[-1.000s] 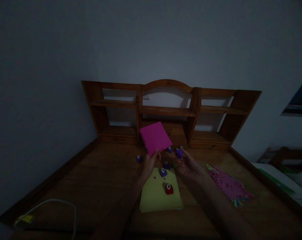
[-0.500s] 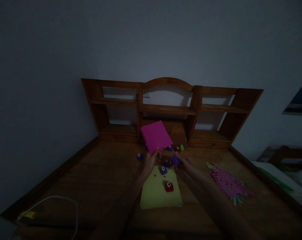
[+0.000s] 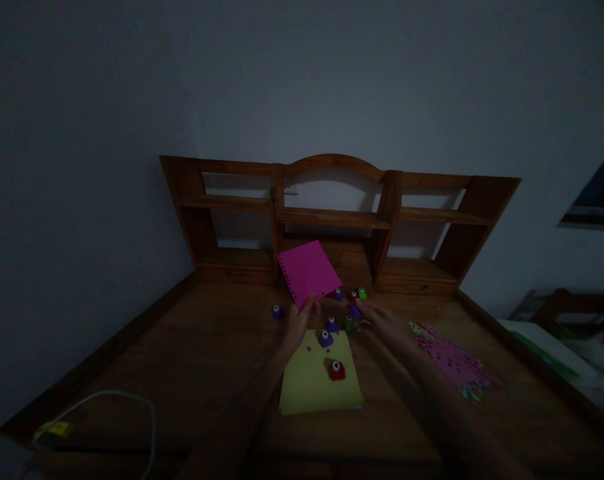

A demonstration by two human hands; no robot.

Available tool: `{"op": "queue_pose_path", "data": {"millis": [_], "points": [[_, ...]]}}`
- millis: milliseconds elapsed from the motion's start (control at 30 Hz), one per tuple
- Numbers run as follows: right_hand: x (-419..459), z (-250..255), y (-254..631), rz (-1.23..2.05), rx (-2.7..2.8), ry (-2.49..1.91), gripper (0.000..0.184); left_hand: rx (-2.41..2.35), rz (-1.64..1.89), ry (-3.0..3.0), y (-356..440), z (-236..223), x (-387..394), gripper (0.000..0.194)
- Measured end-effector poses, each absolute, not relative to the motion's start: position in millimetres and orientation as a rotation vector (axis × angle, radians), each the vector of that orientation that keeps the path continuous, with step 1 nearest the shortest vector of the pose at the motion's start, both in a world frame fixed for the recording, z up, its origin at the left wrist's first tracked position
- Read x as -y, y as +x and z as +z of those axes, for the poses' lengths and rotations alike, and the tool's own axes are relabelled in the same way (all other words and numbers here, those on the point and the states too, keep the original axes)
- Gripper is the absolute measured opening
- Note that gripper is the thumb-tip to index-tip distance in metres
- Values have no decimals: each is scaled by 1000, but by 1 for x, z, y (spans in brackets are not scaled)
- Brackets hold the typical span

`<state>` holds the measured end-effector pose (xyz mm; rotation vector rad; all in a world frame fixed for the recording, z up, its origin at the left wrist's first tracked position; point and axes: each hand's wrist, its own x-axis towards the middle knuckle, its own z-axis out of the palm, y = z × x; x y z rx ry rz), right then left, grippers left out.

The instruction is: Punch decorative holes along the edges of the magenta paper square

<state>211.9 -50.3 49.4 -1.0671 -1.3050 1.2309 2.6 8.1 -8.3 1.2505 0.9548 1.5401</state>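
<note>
My left hand (image 3: 298,323) pinches the lower edge of a pink sheet of paper (image 3: 309,270) with small holes along two edges. My right hand (image 3: 385,325) has its fingertips on a purple paper punch (image 3: 355,311), partly hidden by the fingers. A green punch (image 3: 349,324) stands just below those fingers. Between the hands sits another purple punch (image 3: 332,325). On the stack of yellow paper (image 3: 317,390) rest a purple punch (image 3: 325,339) and a red punch (image 3: 337,370), with a few small pink cut-outs.
More punches stand towards the back: a blue-purple one (image 3: 338,294), a red one (image 3: 353,295), a bright green one (image 3: 361,293), and a dark purple one (image 3: 277,312) at left. Perforated pink strips (image 3: 455,360) lie at right. A wooden shelf (image 3: 332,217) backs the desk; a white cable (image 3: 152,413) is at left.
My right hand has carried the purple punch slightly away from me, towards the back punches, uncovering the green punch. My left hand keeps the pink paper at nearly the same place.
</note>
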Motion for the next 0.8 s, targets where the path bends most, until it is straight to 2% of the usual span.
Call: {"op": "queue_pose_path", "data": {"millis": [200, 400, 667, 800], "points": [[42, 19, 267, 743, 1631, -1402, 33, -915, 1756, 1112, -3, 4, -7, 42], [36, -6, 279, 479, 1922, -1553, 39, -916, 1965, 847, -24, 25, -10, 44], [26, 7, 271, 226, 1903, -1613, 43, -901, 1990, 817, -34, 23, -16, 50], [-2, 28, 250, 167, 1889, -1504, 40, -882, 1822, 947, -32, 14, -22, 52]]}}
